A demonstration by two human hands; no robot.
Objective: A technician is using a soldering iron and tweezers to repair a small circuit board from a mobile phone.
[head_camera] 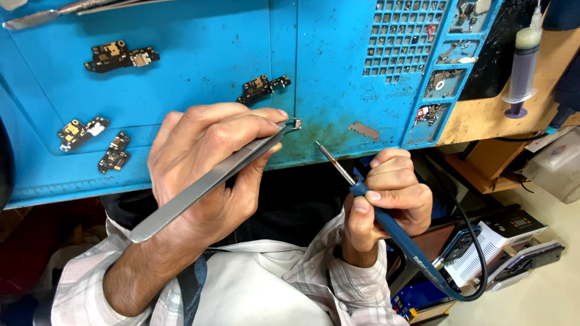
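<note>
My left hand (202, 163) grips steel tweezers (205, 181), whose tips pinch a small metal connector part (295, 124) just above the blue work mat (211, 60). My right hand (393, 196) holds a blue-handled soldering iron (362, 193) like a pen. Its thin tip (320, 147) points up and left, a short gap below and to the right of the pinched part. A black cable runs from the iron's handle down to the right.
Several small black circuit boards (121, 55) lie on the mat, with another (263, 87) near the tweezer tips. A flat grey metal shield (363, 130) rests nearby. The mat's right side has a grid of small parts compartments (402, 39). A syringe (522, 60) stands at the far right.
</note>
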